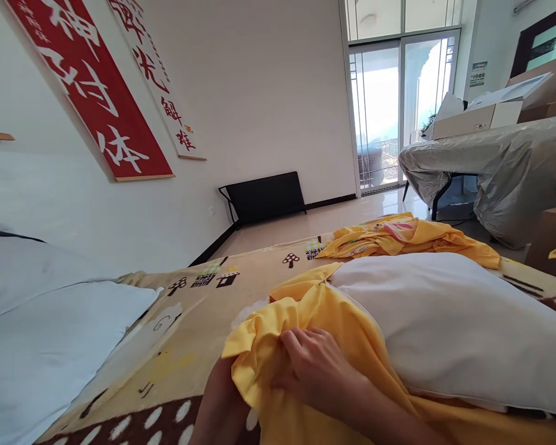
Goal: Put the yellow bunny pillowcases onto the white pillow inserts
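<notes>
A yellow pillowcase lies bunched up in front of me, its opening edge gathered at the left. My right hand is closed on a fold of it, thumb and fingers pressed into the cloth. From the lower left my left hand reaches under the same cloth; its fingers are hidden. Beside the pillowcase, on the right, rests a plump white pillow, with yellow fabric along its left side and beneath it. How far the pillow sits inside the case I cannot tell.
A patterned beige blanket covers the bed. More white pillows lie at the left. Crumpled yellow fabric is at the far edge. Beyond stand a folded black table and a plastic-covered table bearing boxes.
</notes>
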Available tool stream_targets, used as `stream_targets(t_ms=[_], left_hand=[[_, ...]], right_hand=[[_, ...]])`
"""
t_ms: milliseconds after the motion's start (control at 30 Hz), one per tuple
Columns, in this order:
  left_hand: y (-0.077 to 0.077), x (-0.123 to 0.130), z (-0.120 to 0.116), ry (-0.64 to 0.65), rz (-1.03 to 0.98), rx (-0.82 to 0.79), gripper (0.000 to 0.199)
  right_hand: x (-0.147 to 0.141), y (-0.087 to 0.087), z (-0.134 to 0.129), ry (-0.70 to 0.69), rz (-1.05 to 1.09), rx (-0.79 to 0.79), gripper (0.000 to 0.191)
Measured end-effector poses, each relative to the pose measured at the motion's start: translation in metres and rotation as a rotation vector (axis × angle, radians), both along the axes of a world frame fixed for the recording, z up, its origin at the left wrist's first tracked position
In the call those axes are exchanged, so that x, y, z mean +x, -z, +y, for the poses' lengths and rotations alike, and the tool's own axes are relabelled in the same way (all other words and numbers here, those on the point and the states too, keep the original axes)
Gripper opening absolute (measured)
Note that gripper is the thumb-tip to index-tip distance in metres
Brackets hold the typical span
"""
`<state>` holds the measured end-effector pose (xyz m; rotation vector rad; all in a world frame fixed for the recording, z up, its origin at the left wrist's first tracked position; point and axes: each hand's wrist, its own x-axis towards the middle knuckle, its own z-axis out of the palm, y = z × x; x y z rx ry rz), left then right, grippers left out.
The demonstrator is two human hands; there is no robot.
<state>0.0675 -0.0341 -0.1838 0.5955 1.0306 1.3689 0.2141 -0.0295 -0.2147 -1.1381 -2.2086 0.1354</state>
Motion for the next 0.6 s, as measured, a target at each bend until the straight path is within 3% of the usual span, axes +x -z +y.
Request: stream_targets(t_ms=[100, 200, 400, 600], left_hand=[[0.004, -0.001, 0.002, 0.005, -0.076, -0.004, 0.044], [0.004, -0.001, 0.002, -0.03, -0.1, -0.042, 0.045], [0.004, -0.002, 0.006, -0.127, -0.068, -0.055, 0.037], [0.006, 0.0, 0.015, -0.237, 0.079, 0.033, 0.012]], right_hand=[[-0.009, 0.021, 0.01, 0.01, 0.011, 0.181, 0.008], [-0.008, 0.03, 0.015, 0.0, 0.002, 0.271, 0.008], [0.011, 0.009, 0.009, -0.02, -0.107, 0.293, 0.012], [0.025, -0.008, 0.003, -0.127, -0.225, 0.157, 0.009]])
